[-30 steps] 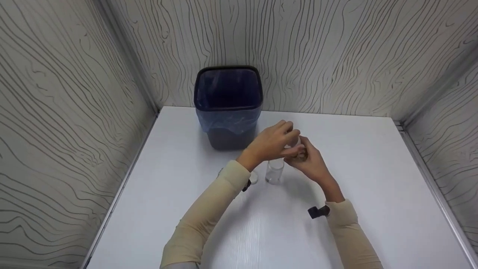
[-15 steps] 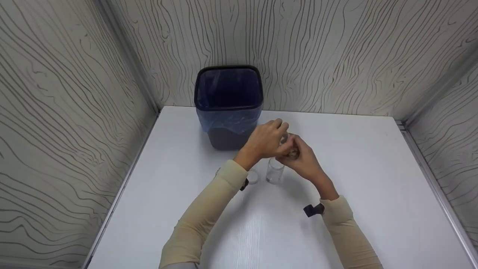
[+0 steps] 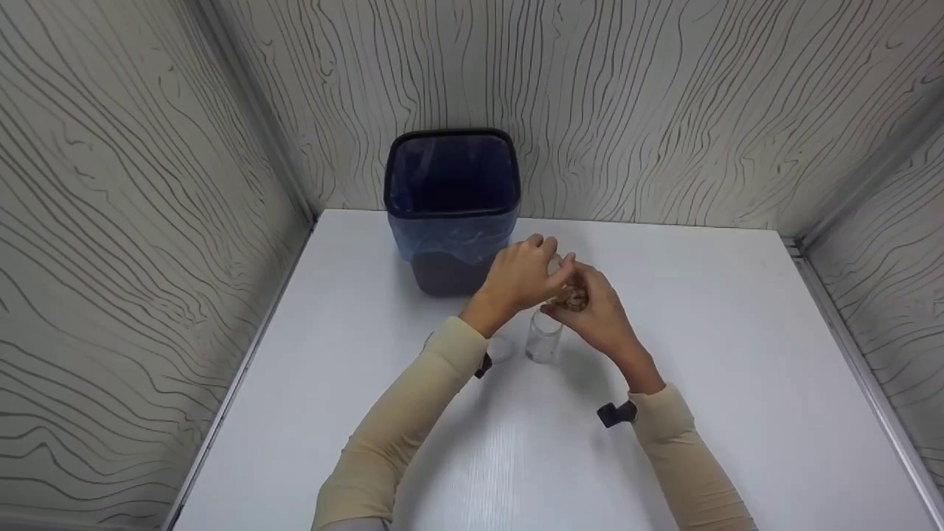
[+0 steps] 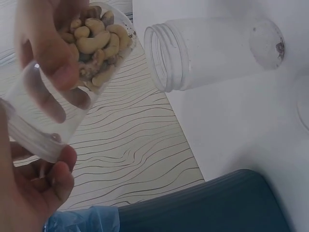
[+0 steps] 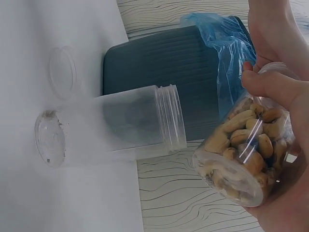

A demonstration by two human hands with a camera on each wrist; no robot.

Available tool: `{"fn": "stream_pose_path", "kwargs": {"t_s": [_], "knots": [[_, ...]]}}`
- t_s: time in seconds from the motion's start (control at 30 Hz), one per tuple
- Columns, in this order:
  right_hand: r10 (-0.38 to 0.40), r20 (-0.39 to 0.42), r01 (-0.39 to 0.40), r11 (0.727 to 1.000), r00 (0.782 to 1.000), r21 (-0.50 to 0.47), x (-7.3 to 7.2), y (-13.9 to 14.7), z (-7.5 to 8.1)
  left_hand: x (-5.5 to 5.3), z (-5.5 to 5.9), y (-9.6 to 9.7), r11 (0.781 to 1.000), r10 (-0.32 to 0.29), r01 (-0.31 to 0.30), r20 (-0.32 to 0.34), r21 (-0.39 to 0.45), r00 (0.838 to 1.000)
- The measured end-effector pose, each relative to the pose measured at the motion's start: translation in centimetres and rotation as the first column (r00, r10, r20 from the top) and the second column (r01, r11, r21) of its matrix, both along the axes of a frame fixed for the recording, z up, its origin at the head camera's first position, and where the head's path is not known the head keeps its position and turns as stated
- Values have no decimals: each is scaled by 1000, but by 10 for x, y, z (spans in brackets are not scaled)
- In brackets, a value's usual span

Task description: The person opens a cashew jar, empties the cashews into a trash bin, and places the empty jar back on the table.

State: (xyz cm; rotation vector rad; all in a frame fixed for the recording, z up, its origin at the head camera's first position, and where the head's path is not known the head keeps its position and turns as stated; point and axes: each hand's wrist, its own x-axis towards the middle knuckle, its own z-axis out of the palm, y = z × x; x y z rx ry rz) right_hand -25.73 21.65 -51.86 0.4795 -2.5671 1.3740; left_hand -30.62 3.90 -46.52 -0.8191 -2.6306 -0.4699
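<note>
My right hand [image 3: 601, 313] grips a clear plastic jar [image 5: 244, 154] of cashews [image 4: 94, 41] round its body, holding it tilted above the table. My left hand [image 3: 520, 273] is at the jar's other end, its fingers curled round the clear lid [image 4: 36, 137]. Just below, a second clear jar [image 3: 543, 341] stands upright and uncovered, its threaded neck [image 5: 171, 116] bare. Brown crumbs [image 4: 280, 48] lie on its bottom. To its left a loose clear lid [image 5: 63, 72] lies flat on the table, partly behind my left wrist in the head view.
Behind my left hand stands a dark grey bin [image 3: 450, 276] lined with a blue bag [image 3: 453, 240], its top open. The white table [image 3: 737, 354] is bounded by wood-grain panels [image 3: 634, 110] at the back and sides.
Both hands have moved slightly left with the cashew jar. My left thumb has swung up and away from the right hand, and more of the cashews shows in the head view.
</note>
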Motion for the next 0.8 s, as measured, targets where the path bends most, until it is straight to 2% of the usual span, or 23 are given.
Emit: {"fn": "stream_pose_path", "kwargs": {"t_s": [0.17,0.27,0.37,0.5,0.67,0.8], "knots": [[-1,11,1,1000,1000,13,-1,1,3,0,1,-2,1000,2,-3,32,16,999],[12,19,-12,1000,1000,11,-2,1,6,1,3,-3,999,-17,15,52,37,999],[21,22,-21,1000,1000,4,-3,1,8,2,6,-6,996,-51,46,64,73,997],[32,48,-32,999,998,-14,-7,1,11,0,9,-13,984,-132,121,80,131,988],[16,68,-16,1000,998,2,-10,2,13,-3,9,-25,952,-266,252,65,174,962],[6,70,-7,1000,998,15,-12,4,15,-5,9,-34,914,-372,357,51,192,927]]}}
